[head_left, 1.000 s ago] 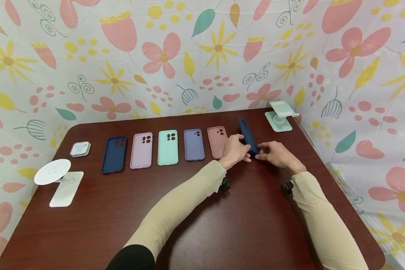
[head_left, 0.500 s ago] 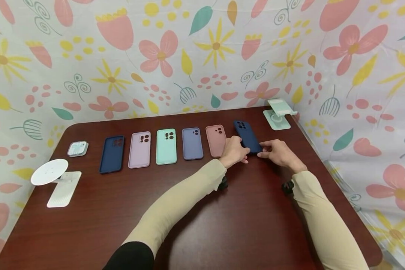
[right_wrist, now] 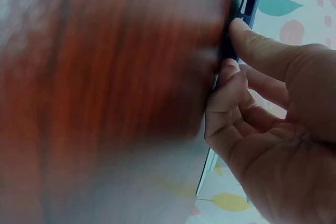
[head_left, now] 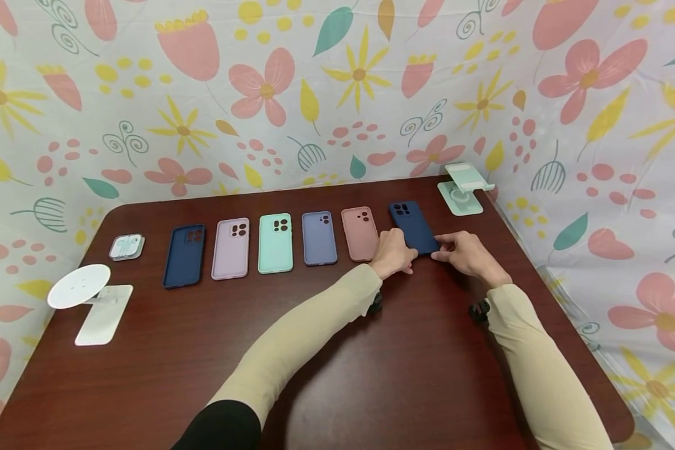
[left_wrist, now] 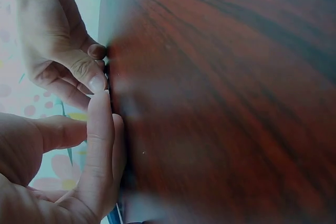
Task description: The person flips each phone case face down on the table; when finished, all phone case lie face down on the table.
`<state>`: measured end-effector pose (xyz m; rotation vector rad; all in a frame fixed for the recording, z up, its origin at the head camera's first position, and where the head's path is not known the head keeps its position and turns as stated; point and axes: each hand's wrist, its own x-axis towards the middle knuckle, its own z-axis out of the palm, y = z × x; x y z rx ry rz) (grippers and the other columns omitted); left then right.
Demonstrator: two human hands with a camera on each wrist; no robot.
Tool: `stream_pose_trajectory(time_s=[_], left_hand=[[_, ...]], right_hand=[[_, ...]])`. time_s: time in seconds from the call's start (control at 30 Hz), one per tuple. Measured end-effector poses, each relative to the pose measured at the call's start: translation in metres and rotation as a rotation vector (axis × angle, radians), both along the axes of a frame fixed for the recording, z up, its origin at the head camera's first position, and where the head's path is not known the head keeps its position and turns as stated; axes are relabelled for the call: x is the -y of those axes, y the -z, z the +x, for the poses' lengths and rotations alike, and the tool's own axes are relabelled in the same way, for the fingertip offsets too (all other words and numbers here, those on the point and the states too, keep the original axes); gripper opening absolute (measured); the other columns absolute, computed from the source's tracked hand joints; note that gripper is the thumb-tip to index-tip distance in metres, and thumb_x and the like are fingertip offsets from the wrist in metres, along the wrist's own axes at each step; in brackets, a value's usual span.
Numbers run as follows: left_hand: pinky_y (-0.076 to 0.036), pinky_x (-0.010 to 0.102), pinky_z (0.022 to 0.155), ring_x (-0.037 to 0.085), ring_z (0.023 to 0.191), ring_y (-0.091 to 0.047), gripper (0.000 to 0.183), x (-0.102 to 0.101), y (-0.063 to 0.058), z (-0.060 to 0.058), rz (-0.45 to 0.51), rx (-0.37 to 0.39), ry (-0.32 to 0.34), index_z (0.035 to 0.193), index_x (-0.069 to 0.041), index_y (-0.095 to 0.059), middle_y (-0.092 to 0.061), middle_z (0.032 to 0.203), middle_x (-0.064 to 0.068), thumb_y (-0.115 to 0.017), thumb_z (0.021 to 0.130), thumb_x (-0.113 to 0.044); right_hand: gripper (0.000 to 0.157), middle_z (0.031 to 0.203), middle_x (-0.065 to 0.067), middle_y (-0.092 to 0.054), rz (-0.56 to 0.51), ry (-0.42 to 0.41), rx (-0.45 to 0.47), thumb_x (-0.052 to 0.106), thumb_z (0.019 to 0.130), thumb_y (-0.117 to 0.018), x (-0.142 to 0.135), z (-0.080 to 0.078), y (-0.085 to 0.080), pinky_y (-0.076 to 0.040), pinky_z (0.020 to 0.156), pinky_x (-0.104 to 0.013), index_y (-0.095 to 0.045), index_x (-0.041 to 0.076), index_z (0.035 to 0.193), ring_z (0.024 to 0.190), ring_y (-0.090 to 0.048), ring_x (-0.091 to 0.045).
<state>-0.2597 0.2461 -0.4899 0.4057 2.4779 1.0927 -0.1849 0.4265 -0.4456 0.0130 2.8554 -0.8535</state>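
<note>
A dark blue phone case [head_left: 410, 225] lies back side up at the right end of a row of cases, slightly slanted, its camera cutouts toward the wall. My left hand [head_left: 392, 251] pinches its near left corner. At the near right corner, the thumb and fingers of my right hand [head_left: 465, 255] grip the edge. The right wrist view shows the case's end edge [right_wrist: 249, 6] with port cutouts, low at the tabletop. In the left wrist view the thumb of my left hand [left_wrist: 100, 156] almost meets the right hand's thumb, and most of the case is hidden.
Left of it lie a pink case [head_left: 360, 234], a grey-blue case [head_left: 319, 239], a mint case [head_left: 275, 245], a lilac case [head_left: 229, 253] and a navy case [head_left: 183, 259]. A mint stand [head_left: 462, 194] is back right; a white stand [head_left: 104, 319] and small clear box [head_left: 127, 247] are left.
The dark blue case was tilted up on its edge a second ago; it has come down flat on the table. Both hands have stayed at its near end.
</note>
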Motion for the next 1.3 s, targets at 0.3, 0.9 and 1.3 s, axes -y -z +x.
stream_pose_trajectory(time_s=[0.3,0.9,1.3], left_hand=[[-0.055,0.018,0.052,0.006,0.045,-0.069,0.017,-0.008,0.010,-0.005,-0.129,-0.065,0.006,0.096,-0.010,-0.079,-0.071,0.064,-0.003,-0.078,0.101,-0.026],[-0.062,0.022,0.066,0.008,0.052,-0.074,0.022,0.012,-0.005,0.011,-0.071,0.007,0.031,0.100,-0.008,-0.079,-0.076,0.066,0.003,-0.081,0.099,-0.029],[-0.063,0.025,0.083,0.013,0.058,-0.077,0.064,0.065,-0.057,0.033,-0.003,-0.037,0.037,0.155,-0.004,-0.056,-0.078,0.075,0.004,-0.077,0.100,-0.030]], right_hand=[[0.052,0.095,-0.013,-0.072,0.015,0.001,-0.017,0.017,0.103,-0.075,0.001,-0.001,0.002,-0.049,0.080,-0.031,-0.063,-0.011,0.145,0.081,-0.060,-0.017],[0.060,0.094,-0.011,-0.071,0.063,0.050,-0.040,0.028,0.104,-0.074,0.012,0.009,-0.006,-0.049,0.084,-0.036,-0.055,-0.007,0.150,0.080,-0.063,-0.018],[0.056,0.097,-0.011,-0.068,-0.024,0.010,-0.160,0.024,0.104,-0.076,0.053,0.014,-0.021,-0.049,0.076,-0.030,-0.058,-0.003,0.150,0.079,-0.061,-0.020]])
